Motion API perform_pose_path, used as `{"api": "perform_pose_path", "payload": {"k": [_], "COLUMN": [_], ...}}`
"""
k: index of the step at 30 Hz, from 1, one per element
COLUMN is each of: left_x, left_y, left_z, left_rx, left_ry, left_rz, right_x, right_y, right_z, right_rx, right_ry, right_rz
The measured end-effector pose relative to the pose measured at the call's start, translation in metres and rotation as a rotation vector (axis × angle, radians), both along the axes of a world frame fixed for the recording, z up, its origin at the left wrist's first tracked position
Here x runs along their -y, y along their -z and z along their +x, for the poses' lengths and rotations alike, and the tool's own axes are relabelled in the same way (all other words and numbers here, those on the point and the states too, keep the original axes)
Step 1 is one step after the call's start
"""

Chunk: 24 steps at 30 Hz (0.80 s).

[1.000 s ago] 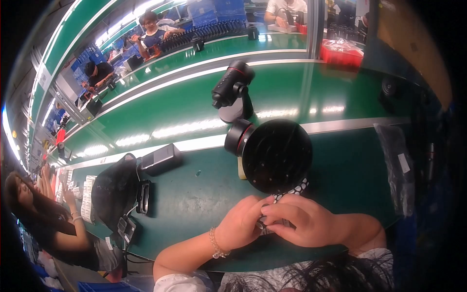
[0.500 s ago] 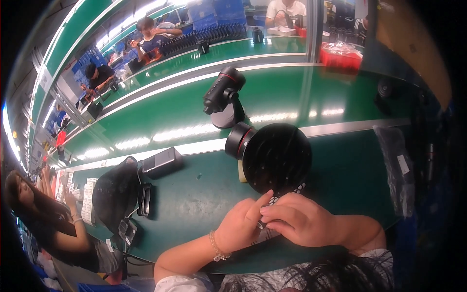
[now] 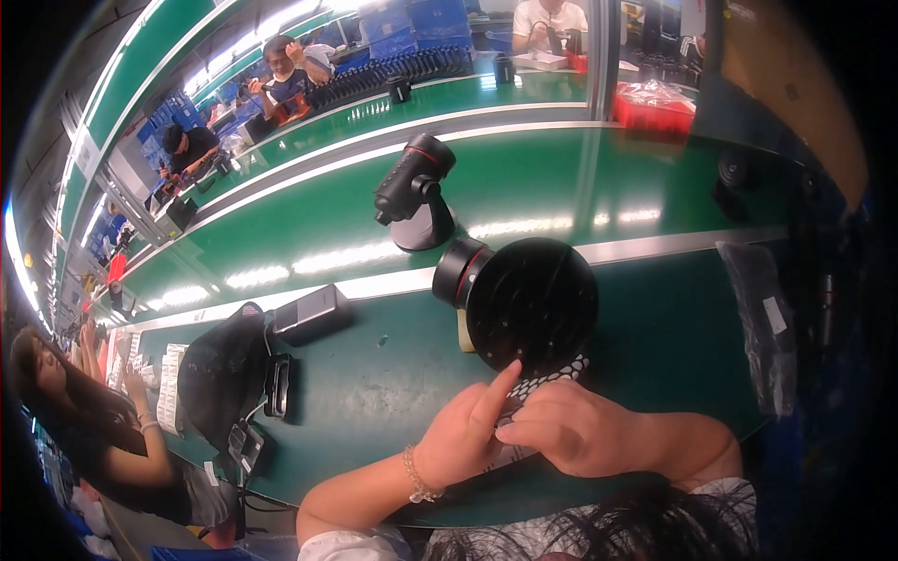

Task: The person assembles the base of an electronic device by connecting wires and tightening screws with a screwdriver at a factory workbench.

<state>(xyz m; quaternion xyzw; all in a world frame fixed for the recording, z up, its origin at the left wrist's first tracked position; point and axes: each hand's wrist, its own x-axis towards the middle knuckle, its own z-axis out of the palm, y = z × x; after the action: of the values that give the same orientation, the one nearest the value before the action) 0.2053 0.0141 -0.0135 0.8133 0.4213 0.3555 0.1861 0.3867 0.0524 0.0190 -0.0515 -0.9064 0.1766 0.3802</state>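
Observation:
My left hand [image 3: 460, 432] is partly closed in front of me, its index finger stretched up toward the rim of a large round black disc [image 3: 533, 304]. That disc is part of a black device with a red-ringed cylinder [image 3: 457, 270], lying on the bench. My right hand [image 3: 578, 428] is closed beside the left, its fingertips against the left hand's fingers. Anything pinched between them is hidden or too small to make out. Between my hands and the disc lies a sheet with white round dots [image 3: 533, 381]. A pale paper [image 3: 510, 455] shows partly beneath my hands.
Past the bench edge, a similar black device [image 3: 416, 178] stands on a green conveyor. At left are a black bag [image 3: 224, 369], a grey box [image 3: 311, 313] and a seated person [image 3: 112, 430]. A clear plastic bag [image 3: 760, 327] lies right. Several people work farther back.
The black device on the conveyor has shifted left. My right hand's fingers have drawn in closer together, and more of the dotted sheet shows. A person at the back has raised a hand.

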Motion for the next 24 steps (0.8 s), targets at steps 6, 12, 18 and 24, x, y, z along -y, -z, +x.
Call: {"api": "perform_pose_path", "payload": {"k": [6, 12, 18, 24], "left_x": [-0.003, -0.011, -0.023, -0.032], "left_y": [0.011, 0.018, 0.022, 0.019], "left_z": [-0.001, -0.008, -0.014, -0.016], "left_rx": [0.089, -0.075, -0.090, -0.128], "left_ry": [0.031, 0.065, 0.105, 0.098], "left_rz": [0.024, 0.091, 0.186, 0.261], "right_x": [-0.021, -0.068, -0.082, -0.089], "right_y": [-0.036, -0.045, -0.053, -0.050], "right_z": [0.027, 0.002, -0.010, -0.012], "right_rx": [-0.073, -0.318, -0.137, -0.081], "right_ry": [-0.077, 0.219, 0.337, 0.368], "right_rz": [-0.096, -0.334, -0.471, -0.466]}}
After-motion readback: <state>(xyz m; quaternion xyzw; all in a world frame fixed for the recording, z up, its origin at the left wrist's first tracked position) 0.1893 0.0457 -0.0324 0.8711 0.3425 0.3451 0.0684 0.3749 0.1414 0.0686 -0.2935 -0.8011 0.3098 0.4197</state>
